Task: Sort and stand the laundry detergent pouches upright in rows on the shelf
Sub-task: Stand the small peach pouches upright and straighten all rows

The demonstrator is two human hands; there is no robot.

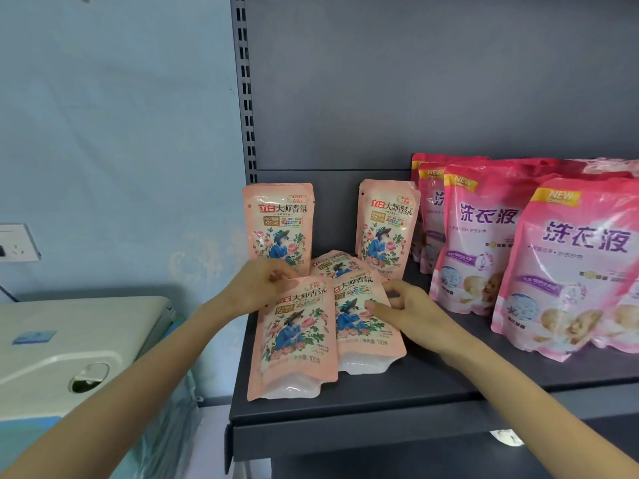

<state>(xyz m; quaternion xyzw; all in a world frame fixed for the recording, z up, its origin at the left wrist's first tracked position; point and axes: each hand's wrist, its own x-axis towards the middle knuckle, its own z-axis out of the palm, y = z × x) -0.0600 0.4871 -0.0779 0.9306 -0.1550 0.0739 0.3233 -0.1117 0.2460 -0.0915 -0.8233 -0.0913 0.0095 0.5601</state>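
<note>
On matte shelving (pixel 415 385), left hand (pixel 262 286) and right hand (pixel 409 311) pinch glossy pouches (pixel 297 340) (pixel 359 328).

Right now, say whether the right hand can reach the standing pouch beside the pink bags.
Likely yes: the right hand is just before that standing pouch, though it grips a lying pouch.

Flat pouches (pixel 297 335) lie before two standing pouches (pixel 279 224), larger bags (pixel 570 267) to their right.
</note>
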